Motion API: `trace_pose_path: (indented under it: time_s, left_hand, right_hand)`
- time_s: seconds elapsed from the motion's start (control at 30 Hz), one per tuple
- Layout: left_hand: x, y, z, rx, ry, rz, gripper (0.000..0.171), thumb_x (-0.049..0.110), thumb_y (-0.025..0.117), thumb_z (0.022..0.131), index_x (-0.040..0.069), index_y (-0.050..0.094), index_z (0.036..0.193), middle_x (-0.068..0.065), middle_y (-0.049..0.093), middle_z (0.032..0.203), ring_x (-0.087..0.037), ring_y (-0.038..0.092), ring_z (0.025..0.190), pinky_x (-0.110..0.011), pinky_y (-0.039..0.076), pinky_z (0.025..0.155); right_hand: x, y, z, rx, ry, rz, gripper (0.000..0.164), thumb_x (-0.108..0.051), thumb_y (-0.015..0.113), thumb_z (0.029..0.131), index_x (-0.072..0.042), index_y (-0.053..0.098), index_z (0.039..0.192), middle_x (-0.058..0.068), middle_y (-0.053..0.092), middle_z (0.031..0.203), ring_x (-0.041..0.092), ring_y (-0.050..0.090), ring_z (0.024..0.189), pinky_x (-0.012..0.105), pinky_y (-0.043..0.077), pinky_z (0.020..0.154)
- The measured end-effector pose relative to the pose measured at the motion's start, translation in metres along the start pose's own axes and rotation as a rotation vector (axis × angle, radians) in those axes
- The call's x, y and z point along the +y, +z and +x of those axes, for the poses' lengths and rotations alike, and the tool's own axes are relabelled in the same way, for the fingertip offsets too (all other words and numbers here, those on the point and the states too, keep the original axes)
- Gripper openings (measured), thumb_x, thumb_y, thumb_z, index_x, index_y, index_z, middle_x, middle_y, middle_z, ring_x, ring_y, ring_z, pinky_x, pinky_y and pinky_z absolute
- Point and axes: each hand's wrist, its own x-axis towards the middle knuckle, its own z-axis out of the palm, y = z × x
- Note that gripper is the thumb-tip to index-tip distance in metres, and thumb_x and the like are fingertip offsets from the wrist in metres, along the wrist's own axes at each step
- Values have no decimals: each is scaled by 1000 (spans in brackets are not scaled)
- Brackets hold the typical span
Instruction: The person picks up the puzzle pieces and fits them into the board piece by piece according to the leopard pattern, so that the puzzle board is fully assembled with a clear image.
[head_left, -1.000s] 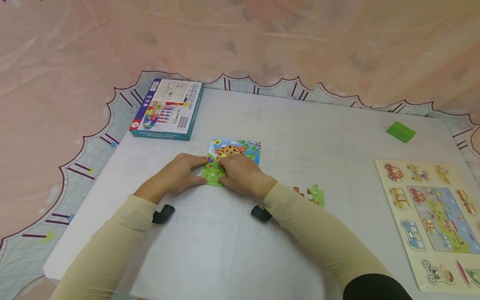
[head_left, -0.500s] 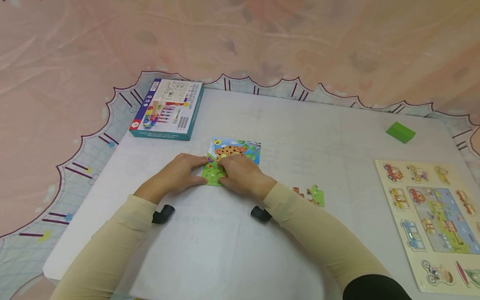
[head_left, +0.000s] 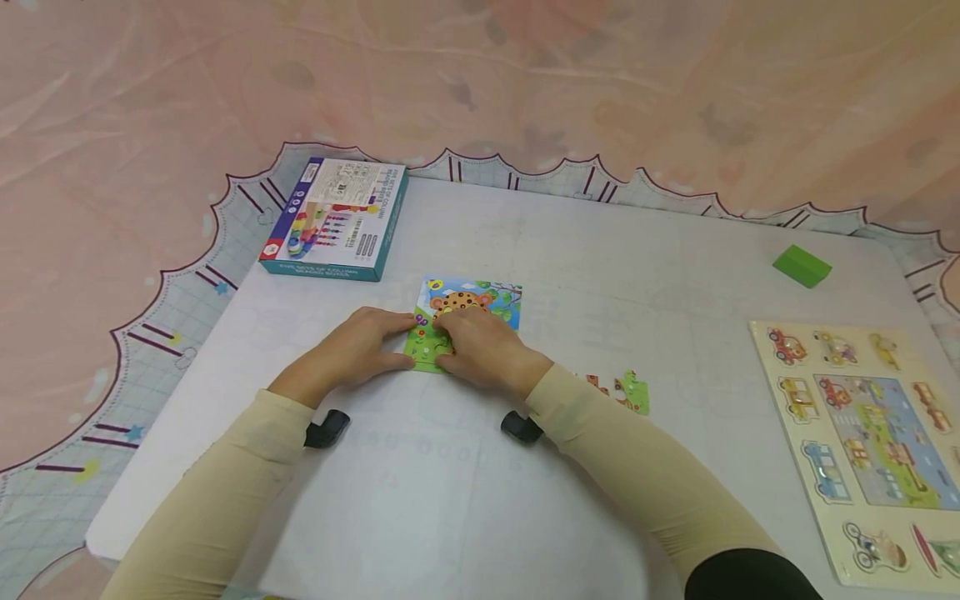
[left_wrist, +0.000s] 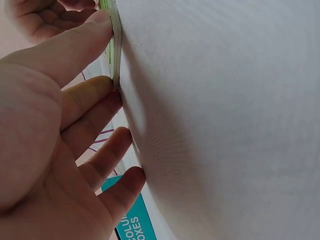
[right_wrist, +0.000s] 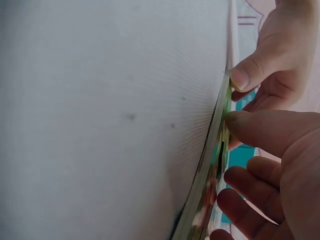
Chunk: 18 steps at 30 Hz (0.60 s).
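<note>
A small jigsaw puzzle (head_left: 507,302) with a spotted animal on green grass and blue sky lies on the white table. My left hand (head_left: 348,346) touches its left side with thumb and index finger spread apart; in the left wrist view the thumb (left_wrist: 95,32) rests on the tray edge (left_wrist: 116,55) and the other fingers fan out. My right hand (head_left: 487,346) covers the puzzle's middle and lower right. In the right wrist view its thumb (right_wrist: 245,122) presses on the puzzle face, other fingers loosely bent over it. Whatever lies beneath that hand is hidden.
Loose puzzle pieces (head_left: 633,392) lie right of the puzzle, partly behind the right sleeve (head_left: 600,442). A boxed toy set (head_left: 337,221) stands at the back left. A green block (head_left: 802,265) and a wooden vehicle puzzle board (head_left: 825,518) lie at the right.
</note>
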Motion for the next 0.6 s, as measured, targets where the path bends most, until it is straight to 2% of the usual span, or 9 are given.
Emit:
trace_pose_path:
  time_s: [0.27, 0.6]
  left_hand:
    - [0, -1, -1, 6, 14, 5, 65, 26, 77, 90, 6, 51, 147, -13, 50, 148, -38, 36, 140, -55, 28, 116]
    - [0, -1, -1, 2, 2, 0, 66, 28, 77, 90, 7, 51, 147, -13, 50, 149, -37, 36, 140, -55, 29, 116]
  right_hand:
    - [2, -2, 4, -4, -27, 17, 39, -24, 64, 98, -6, 61, 133, 5, 65, 129, 24, 55, 125, 35, 42, 108]
    - [1, -2, 7, -26, -37, 23, 40, -22, 66, 96, -6, 62, 133, 6, 65, 130, 25, 56, 124, 36, 42, 108]
